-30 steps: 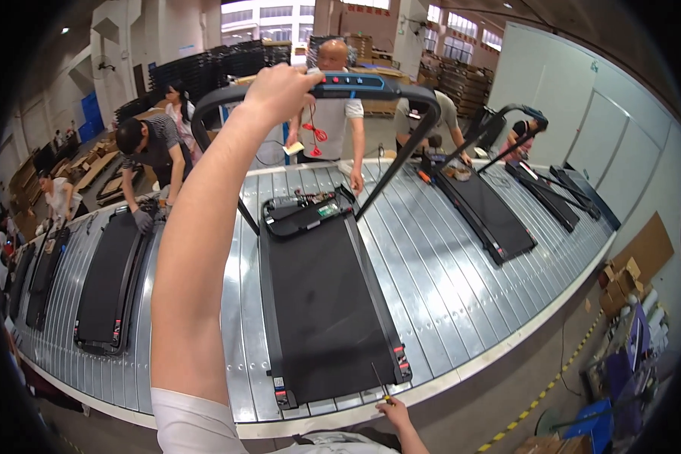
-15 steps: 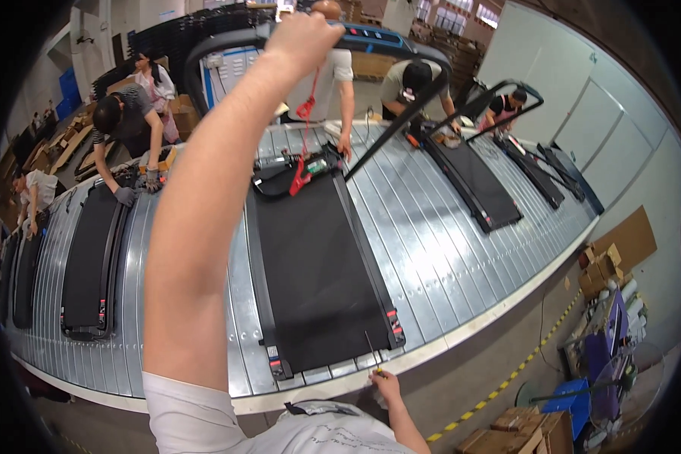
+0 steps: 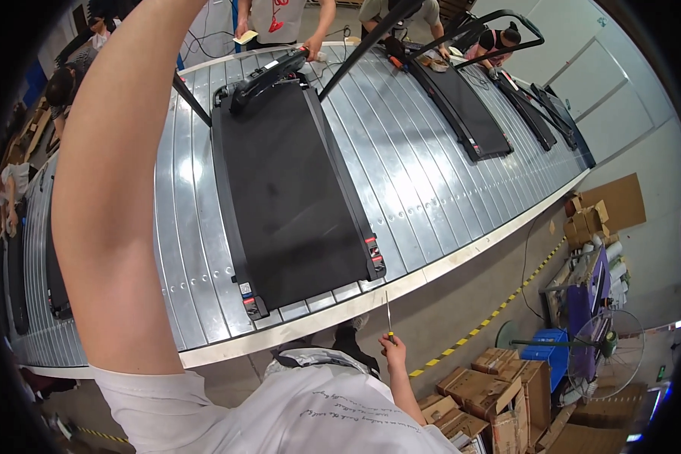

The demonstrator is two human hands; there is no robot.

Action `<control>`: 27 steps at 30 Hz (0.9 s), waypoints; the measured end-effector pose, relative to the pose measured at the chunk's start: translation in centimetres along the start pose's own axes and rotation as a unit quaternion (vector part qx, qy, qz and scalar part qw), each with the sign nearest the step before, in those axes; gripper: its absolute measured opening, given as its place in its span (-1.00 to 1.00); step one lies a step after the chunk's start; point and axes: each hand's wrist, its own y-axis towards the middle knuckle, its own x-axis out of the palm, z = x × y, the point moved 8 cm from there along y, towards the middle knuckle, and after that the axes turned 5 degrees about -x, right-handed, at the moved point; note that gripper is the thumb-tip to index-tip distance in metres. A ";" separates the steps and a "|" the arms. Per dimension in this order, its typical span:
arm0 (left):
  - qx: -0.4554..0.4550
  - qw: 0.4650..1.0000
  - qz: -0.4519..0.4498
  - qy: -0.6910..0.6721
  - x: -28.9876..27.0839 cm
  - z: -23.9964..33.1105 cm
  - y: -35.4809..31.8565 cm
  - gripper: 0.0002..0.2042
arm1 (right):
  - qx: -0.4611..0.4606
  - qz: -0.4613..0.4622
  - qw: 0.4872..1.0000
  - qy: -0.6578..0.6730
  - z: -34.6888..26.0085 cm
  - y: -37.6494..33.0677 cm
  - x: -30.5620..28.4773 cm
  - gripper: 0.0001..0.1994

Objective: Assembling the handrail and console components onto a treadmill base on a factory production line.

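My left forearm (image 3: 117, 174) reaches up past the upper edge, so that hand is out of sight. In my right hand (image 3: 393, 349), held low by the table's front edge, is a long thin screwdriver (image 3: 389, 321) with a yellow and black handle, its shaft upward. A black treadmill (image 3: 291, 189) lies on the slatted metal table before me, its two dark uprights (image 3: 356, 57) running out at the top. At its far end a co-worker's hand (image 3: 313, 47) holds a black motor cover (image 3: 268, 82), tilted over the deck's end.
More treadmills (image 3: 469, 106) lie along the metal conveyor table (image 3: 401, 181), with co-workers behind them. To my right on the floor are cardboard boxes (image 3: 499, 386), a blue bin (image 3: 546, 348) and a standing fan (image 3: 605, 344). Yellow-black tape (image 3: 469, 333) marks the floor.
My left hand, earlier on the console bar, has gone out of view at the top. The far motor cover is lifted and turned. The red cord is no longer over the deck.
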 end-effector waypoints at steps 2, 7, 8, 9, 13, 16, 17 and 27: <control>-0.149 0.837 0.033 0.525 -0.2 -3.0 0.2 -0.80 | -0.005 -0.007 1.000 -0.002 -0.3 0.8 0.3 -0.81; -0.086 0.964 0.011 0.251 0.5 0.2 0.2 -0.81 | -0.032 -0.024 0.999 -0.020 -0.8 2.9 1.3 -0.80; -0.129 0.853 0.044 0.503 0.6 0.3 0.4 -0.81 | -0.039 -0.027 0.998 -0.034 -1.0 3.3 1.4 -0.80; -0.130 0.851 0.041 0.507 0.7 0.6 0.8 -0.81 | -0.045 -0.029 0.998 -0.045 -0.9 3.8 1.5 -0.80; -0.119 0.834 0.011 0.539 1.3 1.9 1.8 -0.80 | -0.079 -0.045 0.993 -0.069 0.1 6.6 0.7 -0.78; -0.097 0.834 0.005 0.544 1.1 2.5 1.9 -0.79 | -0.240 -0.017 0.958 -0.158 -1.8 6.2 0.2 -0.80; -0.082 0.840 0.003 0.536 1.0 2.8 1.8 -0.78 | -0.304 0.001 0.919 -0.253 -3.2 5.8 0.2 -0.81; -0.136 0.811 -0.030 0.569 0.8 3.8 2.0 -0.74 | -0.137 -0.075 0.986 -0.062 -0.1 9.1 -1.3 -0.64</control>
